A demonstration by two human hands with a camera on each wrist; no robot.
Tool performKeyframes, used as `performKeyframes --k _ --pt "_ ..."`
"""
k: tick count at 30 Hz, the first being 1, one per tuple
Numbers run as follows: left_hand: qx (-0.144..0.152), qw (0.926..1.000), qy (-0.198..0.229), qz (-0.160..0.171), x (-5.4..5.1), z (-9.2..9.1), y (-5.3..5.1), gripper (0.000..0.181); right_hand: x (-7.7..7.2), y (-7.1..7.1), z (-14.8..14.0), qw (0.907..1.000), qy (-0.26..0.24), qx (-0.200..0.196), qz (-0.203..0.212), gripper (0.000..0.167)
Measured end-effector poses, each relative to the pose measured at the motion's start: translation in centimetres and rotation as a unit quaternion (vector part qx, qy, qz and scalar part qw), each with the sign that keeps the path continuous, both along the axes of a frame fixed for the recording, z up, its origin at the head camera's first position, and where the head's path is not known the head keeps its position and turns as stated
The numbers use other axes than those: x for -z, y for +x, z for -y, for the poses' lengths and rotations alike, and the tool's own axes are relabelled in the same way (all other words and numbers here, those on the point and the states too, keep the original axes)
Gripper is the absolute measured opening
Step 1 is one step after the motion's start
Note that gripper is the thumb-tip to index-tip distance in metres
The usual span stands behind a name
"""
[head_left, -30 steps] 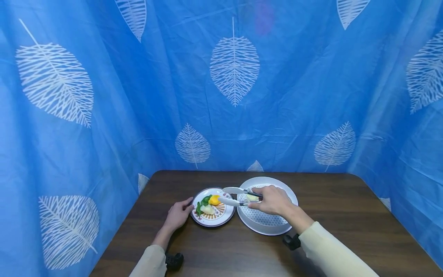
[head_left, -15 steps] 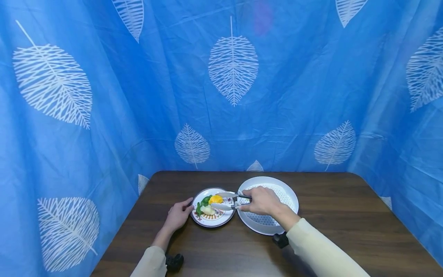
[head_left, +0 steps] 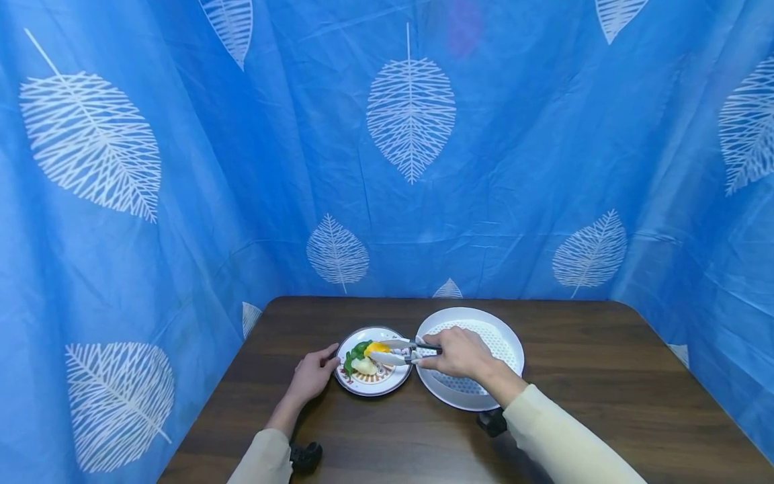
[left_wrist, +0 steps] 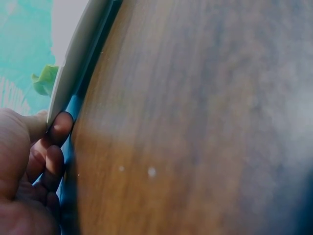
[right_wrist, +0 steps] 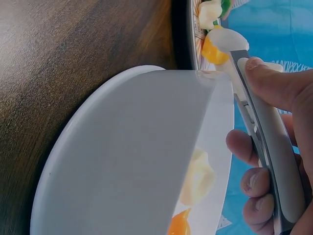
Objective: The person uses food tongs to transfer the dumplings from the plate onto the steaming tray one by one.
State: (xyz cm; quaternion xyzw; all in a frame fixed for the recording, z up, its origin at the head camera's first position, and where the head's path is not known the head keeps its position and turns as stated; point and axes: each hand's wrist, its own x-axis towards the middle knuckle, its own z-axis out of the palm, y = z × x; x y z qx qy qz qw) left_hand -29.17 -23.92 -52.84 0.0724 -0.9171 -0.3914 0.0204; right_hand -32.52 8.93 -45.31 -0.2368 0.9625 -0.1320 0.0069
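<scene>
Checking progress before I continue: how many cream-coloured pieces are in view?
2 that I can see: one cream piece on the plate, another cream piece inside the white pan. More may be hidden behind the pan's wall or right hand.

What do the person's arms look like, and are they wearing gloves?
The left sleeve and right sleeve are pale cream. A black camera sits beside the left one, another camera beside the right. The left grip and right grip are bare: no gloves.
</scene>
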Motion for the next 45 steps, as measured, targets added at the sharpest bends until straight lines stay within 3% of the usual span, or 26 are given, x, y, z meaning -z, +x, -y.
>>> performKeyframes --k 6,12,26,35,45 --pt "-0.002 1.0000 0.001 0.005 0.1 0.1 0.0 0.043 -0.4 0.1 -0.4 0.9994 -0.012 -0.011 -0.029 0.045" --pt "0.002 1.0000 0.001 0.002 0.1 0.1 0.0 0.043 -1.2 0.5 -1.6 0.9994 -0.024 0.009 -0.025 0.047" --pt "-0.005 1.0000 -0.003 0.002 -0.1 0.1 -0.1 0.044 -2.5 0.9 -7.3 0.9973 -0.030 0.065 -0.016 0.068" --pt "-0.007 0.9999 -0.010 0.002 0.1 0.2 -0.2 0.044 -2.0 1.5 -10.4 0.9963 -0.011 0.084 -0.014 0.069" --pt "-0.003 1.0000 -0.007 -0.002 0.3 0.1 -0.1 0.044 -0.6 3.2 -12.2 0.9966 -0.004 0.081 -0.013 0.067"
